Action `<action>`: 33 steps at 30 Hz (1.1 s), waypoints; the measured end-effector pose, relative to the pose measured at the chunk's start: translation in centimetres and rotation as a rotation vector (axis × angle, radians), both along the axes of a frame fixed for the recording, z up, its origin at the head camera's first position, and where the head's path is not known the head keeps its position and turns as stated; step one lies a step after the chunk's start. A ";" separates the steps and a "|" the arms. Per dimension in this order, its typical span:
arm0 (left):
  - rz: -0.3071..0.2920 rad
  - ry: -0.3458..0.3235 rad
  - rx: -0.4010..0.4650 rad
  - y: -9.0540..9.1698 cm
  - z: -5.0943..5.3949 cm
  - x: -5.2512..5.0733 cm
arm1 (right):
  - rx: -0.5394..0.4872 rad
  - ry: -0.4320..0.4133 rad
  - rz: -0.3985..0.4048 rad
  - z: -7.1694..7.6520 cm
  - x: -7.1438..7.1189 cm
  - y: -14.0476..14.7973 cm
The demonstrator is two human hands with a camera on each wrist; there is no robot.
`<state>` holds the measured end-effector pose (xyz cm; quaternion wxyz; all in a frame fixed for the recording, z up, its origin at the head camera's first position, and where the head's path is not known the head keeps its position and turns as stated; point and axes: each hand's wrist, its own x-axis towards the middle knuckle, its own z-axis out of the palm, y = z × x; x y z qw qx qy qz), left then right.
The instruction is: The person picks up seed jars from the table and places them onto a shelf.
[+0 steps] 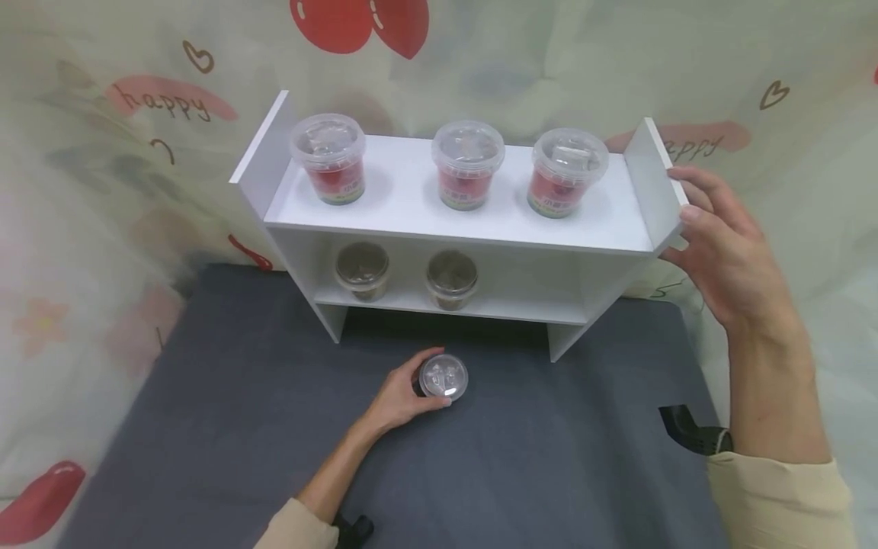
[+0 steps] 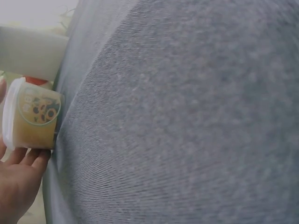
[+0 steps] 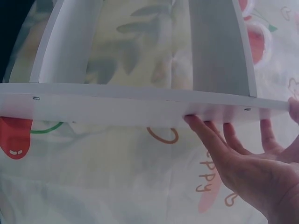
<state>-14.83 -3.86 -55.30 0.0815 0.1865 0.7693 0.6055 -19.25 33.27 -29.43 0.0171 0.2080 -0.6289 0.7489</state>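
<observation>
My left hand (image 1: 400, 395) grips a small clear-lidded cup (image 1: 443, 377) on the grey cloth, thumb on the near side and fingers round the far side. In the left wrist view, this cup (image 2: 36, 114) shows yellowish contents and a round printed label. My right hand (image 1: 730, 248) holds the right side panel of a white two-tier shelf (image 1: 411, 229). In the right wrist view, several fingertips of the right hand (image 3: 261, 172) touch the panel's outer face, and one digit lies at its end. Three red-filled lidded cups (image 1: 465, 164) stand on the top tier.
Two brownish lidded cups (image 1: 452, 279) stand on the lower tier, towards its left and middle. Grey cloth (image 1: 535, 457) covers the table in front of the shelf. Behind hangs a pale printed curtain (image 1: 514, 53) with hearts and lettering.
</observation>
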 end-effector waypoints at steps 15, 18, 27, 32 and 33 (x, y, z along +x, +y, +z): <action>0.049 0.046 -0.095 0.5 -4.8 -0.8 | -0.010 0.004 0.015 -0.2 -0.1 0.2; 0.060 0.042 -0.095 0.5 -4.9 -0.8 | -0.015 0.004 0.020 -0.2 -0.2 0.1; 0.091 0.017 -0.110 0.7 -4.5 -1.0 | -0.008 -0.008 0.006 -0.1 -0.1 -0.1; 0.090 0.018 -0.134 0.7 -4.0 -1.2 | 0.003 -0.011 -0.008 0.0 0.0 -0.2; 0.090 0.018 -0.138 0.7 -3.9 -1.2 | 0.002 -0.011 -0.007 0.0 0.0 -0.2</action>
